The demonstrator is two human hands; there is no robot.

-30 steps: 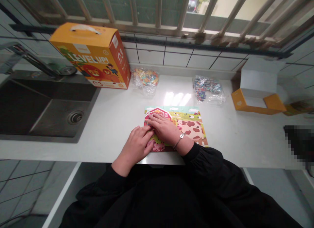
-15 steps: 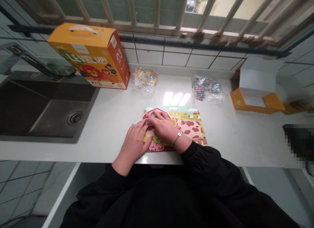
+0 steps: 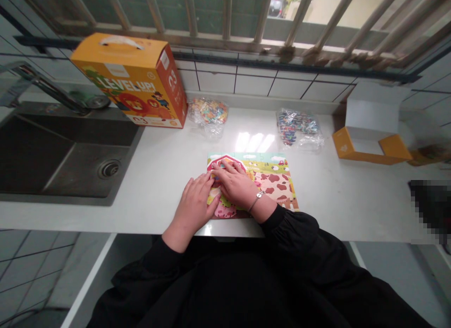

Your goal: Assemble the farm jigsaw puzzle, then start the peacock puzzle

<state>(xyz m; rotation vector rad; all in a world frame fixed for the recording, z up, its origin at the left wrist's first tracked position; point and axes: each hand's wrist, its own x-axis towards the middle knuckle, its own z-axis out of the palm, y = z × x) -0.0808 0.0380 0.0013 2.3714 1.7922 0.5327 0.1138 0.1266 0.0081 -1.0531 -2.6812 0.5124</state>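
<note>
Apparently, the puzzle [image 3: 276,183] lies partly beneath left hand [image 3: 194,199] and right hand [image 3: 238,186].

Puzzle [image 3: 273,181]: smooth printed card. Worktop [image 3: 158,177]: smooth, glossy. Bags [image 3: 214,129]: crinkled, shiny clear plastic. Tap [image 3: 56,89]: polished metal. Sink [image 3: 81,166]: matt. Sleeves [image 3: 296,229]: matt cloth.

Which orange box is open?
The small orange box on the right: its lid stands up, showing the white inside. The big "LEVEL UP!" box on the left has its top closed.
</note>
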